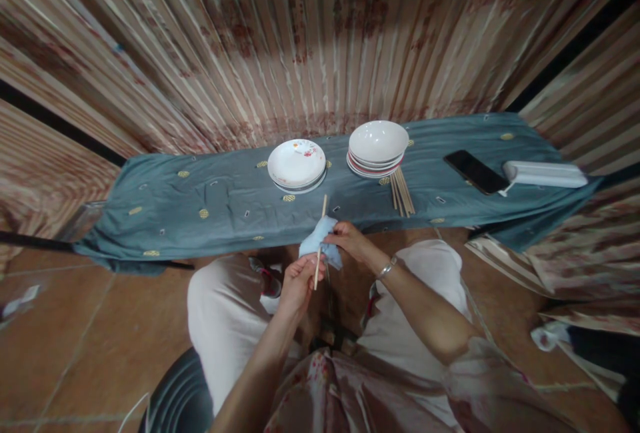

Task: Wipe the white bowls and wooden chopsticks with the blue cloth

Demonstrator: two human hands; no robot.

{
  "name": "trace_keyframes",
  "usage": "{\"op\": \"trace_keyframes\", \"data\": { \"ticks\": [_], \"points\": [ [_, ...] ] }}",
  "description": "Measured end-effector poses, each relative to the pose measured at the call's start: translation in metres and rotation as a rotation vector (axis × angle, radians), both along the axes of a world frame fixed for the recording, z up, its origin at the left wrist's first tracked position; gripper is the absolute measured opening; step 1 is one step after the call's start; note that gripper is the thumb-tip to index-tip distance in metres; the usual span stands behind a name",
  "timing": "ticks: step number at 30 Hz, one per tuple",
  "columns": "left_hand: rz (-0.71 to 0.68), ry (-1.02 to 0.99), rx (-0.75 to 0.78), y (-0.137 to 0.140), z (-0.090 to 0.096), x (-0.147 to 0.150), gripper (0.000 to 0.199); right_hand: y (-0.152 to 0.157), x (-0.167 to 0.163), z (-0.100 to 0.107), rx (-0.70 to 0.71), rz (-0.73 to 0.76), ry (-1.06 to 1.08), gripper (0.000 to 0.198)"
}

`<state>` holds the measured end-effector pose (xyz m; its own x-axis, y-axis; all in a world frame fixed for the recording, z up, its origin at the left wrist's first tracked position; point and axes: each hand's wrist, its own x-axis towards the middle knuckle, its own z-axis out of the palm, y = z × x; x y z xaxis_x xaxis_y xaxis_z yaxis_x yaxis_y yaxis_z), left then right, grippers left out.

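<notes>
A wooden chopstick (317, 274) slants upright over my lap, just off the table's near edge. My left hand (301, 278) is closed around its lower part. A light blue cloth (314, 238) wraps the chopstick's middle, and the far tip pokes out above it. My right hand (347, 238), with a silver bracelet at the wrist, pinches the cloth against the stick. Further back stand a stack of flowered plates (296, 163) and, to its right, a stack of white bowls (379, 142). Several chopsticks (403, 192) lie beside the bowls, their far ends hidden by the stack.
A blue-green cloth with yellow pineapples covers the long, narrow table (225, 220). At its right end lie a black phone (476, 172) and a white, long case-like object (545, 174). A pleated curtain (280, 53) hangs behind. A dark round tub (180, 396) sits on the floor at lower left.
</notes>
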<state>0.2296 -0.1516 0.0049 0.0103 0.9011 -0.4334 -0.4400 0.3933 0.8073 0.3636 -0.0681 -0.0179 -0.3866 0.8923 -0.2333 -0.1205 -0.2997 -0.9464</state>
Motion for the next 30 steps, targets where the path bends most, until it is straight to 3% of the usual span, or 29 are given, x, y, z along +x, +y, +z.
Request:
{"op": "trace_keyframes", "data": {
  "ticks": [9, 21, 30],
  "points": [
    [-0.027, 0.137, 0.039, -0.003, -0.001, -0.001, 0.026, 0.002, 0.002, 0.004, -0.049, -0.058, -0.009, 0.038],
    [-0.132, 0.089, 0.000, -0.020, -0.004, 0.004, 0.036, 0.014, 0.019, 0.009, -0.041, -0.338, 0.050, 0.037],
    [-0.123, 0.091, 0.053, -0.004, 0.002, 0.006, 0.038, 0.007, 0.014, 0.010, -0.071, -0.231, 0.058, 0.033]
  ]
}}
